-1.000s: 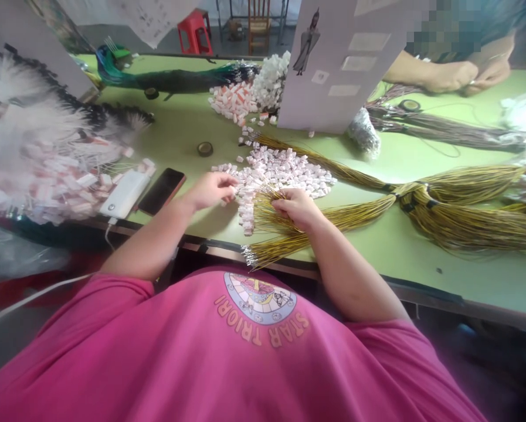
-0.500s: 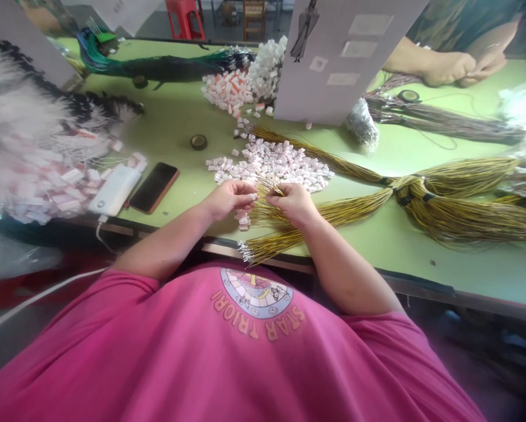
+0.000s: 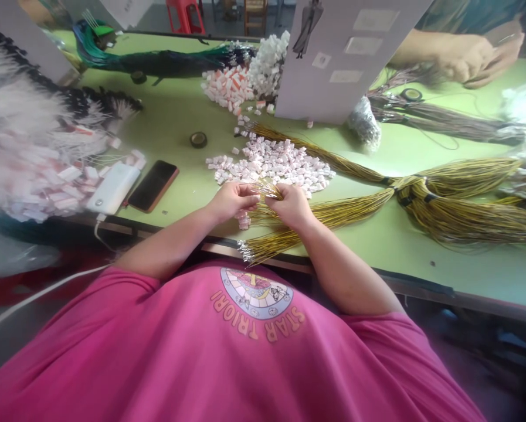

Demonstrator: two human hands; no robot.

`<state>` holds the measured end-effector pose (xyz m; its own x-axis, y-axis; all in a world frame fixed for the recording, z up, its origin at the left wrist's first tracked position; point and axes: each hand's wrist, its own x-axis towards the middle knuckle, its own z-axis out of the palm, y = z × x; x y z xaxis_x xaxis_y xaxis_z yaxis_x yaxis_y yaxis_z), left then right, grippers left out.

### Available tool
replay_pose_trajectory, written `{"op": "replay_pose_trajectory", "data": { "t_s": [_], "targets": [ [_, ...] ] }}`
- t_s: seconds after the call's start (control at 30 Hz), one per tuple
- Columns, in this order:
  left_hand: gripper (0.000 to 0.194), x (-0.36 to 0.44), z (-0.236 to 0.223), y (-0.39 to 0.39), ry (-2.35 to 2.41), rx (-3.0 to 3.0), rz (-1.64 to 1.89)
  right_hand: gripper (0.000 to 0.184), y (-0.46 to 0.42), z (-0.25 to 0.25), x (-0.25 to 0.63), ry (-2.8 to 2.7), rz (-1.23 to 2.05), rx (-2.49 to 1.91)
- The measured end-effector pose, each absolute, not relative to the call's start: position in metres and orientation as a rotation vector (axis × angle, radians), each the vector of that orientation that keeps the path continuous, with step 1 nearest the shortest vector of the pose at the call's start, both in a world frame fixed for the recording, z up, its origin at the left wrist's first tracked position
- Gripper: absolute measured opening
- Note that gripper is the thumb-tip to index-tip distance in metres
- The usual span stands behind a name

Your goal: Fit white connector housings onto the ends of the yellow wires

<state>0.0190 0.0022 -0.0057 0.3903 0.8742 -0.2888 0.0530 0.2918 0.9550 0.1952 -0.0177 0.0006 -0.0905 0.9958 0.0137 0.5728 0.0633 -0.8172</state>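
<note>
My right hand (image 3: pixel 292 205) is closed around a small bunch of thin yellow wires (image 3: pixel 267 189), whose metal-tipped ends point left. My left hand (image 3: pixel 233 200) is pinched at those tips; the small white connector housing seen at its fingertips a moment earlier is now mostly hidden by the fingers. Just beyond both hands spreads a heap of white connector housings (image 3: pixel 280 161). Under my left hand lie a few more housings (image 3: pixel 244 220). A thicker bundle of yellow wires (image 3: pixel 275 245) rests at the table edge, below my right hand.
Tied yellow wire hanks (image 3: pixel 474 214) stretch to the right. To the left are a phone (image 3: pixel 153 185), a white power bank (image 3: pixel 113 187) with a cable, and a pile of white wires (image 3: pixel 20 129). A tape roll (image 3: pixel 198 139) sits behind. Beyond a grey divider (image 3: pixel 324 64), another person's hands (image 3: pixel 469 58) work.
My left hand has moved slightly right, bringing its fingertips against the wire ends. My right hand keeps its hold on the wires. The other person's hands have shifted.
</note>
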Motion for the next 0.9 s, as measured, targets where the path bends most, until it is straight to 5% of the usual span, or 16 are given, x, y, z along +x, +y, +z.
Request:
{"op": "replay_pose_trajectory", "data": {
  "t_s": [0.9],
  "targets": [
    [0.028,0.022,0.001,-0.007,1.020,1.177,0.678,0.021,-0.019,0.006,0.198,-1.898,0.938,-1.564]
  ]
}}
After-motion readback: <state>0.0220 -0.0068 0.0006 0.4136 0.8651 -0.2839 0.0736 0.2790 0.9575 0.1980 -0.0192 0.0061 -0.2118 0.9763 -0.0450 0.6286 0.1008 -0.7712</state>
